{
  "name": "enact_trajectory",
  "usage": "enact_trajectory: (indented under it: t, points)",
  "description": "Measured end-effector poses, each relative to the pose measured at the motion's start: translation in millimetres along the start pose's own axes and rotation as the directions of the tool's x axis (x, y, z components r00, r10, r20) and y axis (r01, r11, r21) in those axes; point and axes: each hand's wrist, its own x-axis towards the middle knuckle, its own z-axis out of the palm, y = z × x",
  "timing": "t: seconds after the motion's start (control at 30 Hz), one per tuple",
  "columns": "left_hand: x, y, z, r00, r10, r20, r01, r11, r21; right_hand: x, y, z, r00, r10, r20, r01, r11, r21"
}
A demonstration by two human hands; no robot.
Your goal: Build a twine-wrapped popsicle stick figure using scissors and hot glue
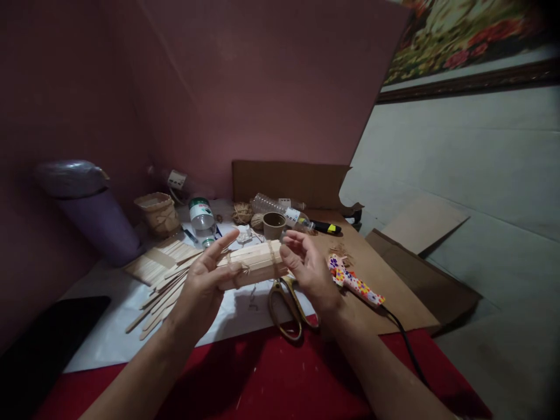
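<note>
Resting between two hands, a twine-tied bundle of wooden sticks point(251, 265) sits just above the tabletop, tilted slightly up toward the right. The left hand point(201, 283) grips its left end, the thumb pressed against the near face by a twine knot and the index finger stretched out above. The right hand point(310, 271) curves around the other end, its fingers loosely bent and the thumb beside the second band of twine; whether they pinch the wood, I cannot tell.

Just below the bundle lie scissors point(270, 304) with gold-coloured handles, partly on the white sheet point(100, 344) and partly over the red cloth point(262, 379). Left of the bundle, loose flat sticks point(151, 312) fan out beside a banded stack of sticks point(160, 256). Behind it stand a cup point(273, 228) of dark liquid and, farther left, a bottle point(202, 219) with a green top. A clear bottle point(266, 204) lies behind the cup, near a ball of twine point(242, 213). To the right, a floral-patterned tool point(359, 287) with a black cable point(408, 344) rests on brown cardboard point(394, 303), and a black-and-yellow handle point(326, 227) lies farther back.
</note>
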Motion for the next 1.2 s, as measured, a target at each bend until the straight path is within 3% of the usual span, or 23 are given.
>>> enact_trajectory:
  t: [0.13,0.27,0.37,0.5,0.57,0.63,0.7,0.77,0.8,0.93,1.03,1.1,1.2]
  points:
    - [2,3,-2.8,1.000,0.010,-0.009,-0.010,0.999,0.042,4,-1,-5,0.918,0.214,0.335,-0.289,0.937,0.195]
    - [4,5,-7.9,0.996,0.094,0.001,-0.093,0.984,0.152,1,-5,-6,0.860,0.297,0.416,-0.428,0.862,0.270]
    - [6,7,-11.0,0.982,0.190,-0.007,-0.183,0.956,0.231,-2,-3,-1,0.823,0.285,0.491,-0.472,0.824,0.314]
    - [7,2,-11.5,0.898,0.427,-0.104,-0.392,0.886,0.248,-6,3,11,0.916,0.160,0.369,-0.328,0.829,0.454]
    - [7,-4,-8.7,0.865,0.465,-0.188,-0.424,0.878,0.220,-8,6,18,0.957,0.097,0.272,-0.222,0.852,0.475]
    - [6,-10,-3.5,0.928,0.313,-0.201,-0.295,0.948,0.116,-12,7,25,0.981,0.035,0.192,-0.122,0.879,0.462]
    - [3,-16,3.0,0.992,0.129,0.007,-0.129,0.992,0.011,-16,7,31,0.991,-0.009,0.131,-0.051,0.893,0.447]
    - [0,-19,8.7,0.974,0.041,0.221,-0.029,0.998,-0.056,-22,8,36,0.996,-0.023,0.091,-0.019,0.899,0.438]
    - [-2,-19,10.5,0.964,0.036,0.265,-0.016,0.997,-0.079,-24,8,38,0.996,-0.023,0.083,-0.015,0.903,0.430]
    - [-6,-17,10.6,0.964,0.026,0.264,0.010,0.991,-0.134,-29,11,40,0.995,-0.030,0.097,-0.005,0.941,0.338]
    - [-6,-16,8.7,0.964,0.009,0.265,0.039,0.984,-0.175,-29,11,34,0.995,-0.077,0.058,0.067,0.986,0.151]
    - [-5,-16,8.9,0.967,-0.007,0.255,0.057,0.980,-0.191,-28,8,28,0.984,-0.176,-0.024,0.175,0.984,-0.017]
    - [-3,-17,9.9,0.968,-0.028,0.248,0.076,0.979,-0.190,-28,1,20,0.911,-0.385,-0.146,0.346,0.908,-0.236]
